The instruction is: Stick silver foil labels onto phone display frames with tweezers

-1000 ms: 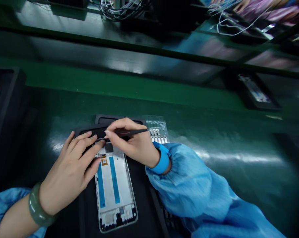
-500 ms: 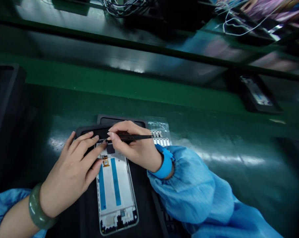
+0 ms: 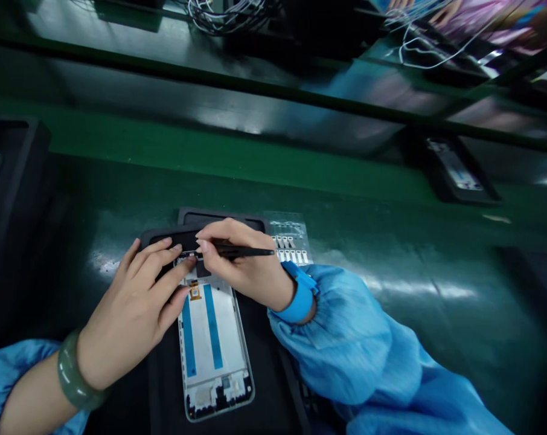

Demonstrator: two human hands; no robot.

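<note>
Over the lower middle of the frame, both hands are bent to one phone frame, a pale metal panel lying slightly aslant in a black tray. Two blue strips run along its length, and a small gold-coloured piece sits near its upper left.

The left hand comes in from the lower left, fingers spread and loosely bent, with fingertips resting about the panel's upper left end; from here I can't tell whether they pinch any small part. A green bangle circles that wrist. The right hand is closed around a slim black tool, thumb and forefinger pinching it above the panel's top end. I can't make out what its tip touches. A blue wristband sits just above the puffed blue sleeve.

Just beyond the right hand, a clear sheet with rows of small white pieces lies on the green surface. Toward the upper right, another tray carries a similar panel. Cables lie coiled at the top, and a co-worker's pink sleeve shows in the upper right corner.
</note>
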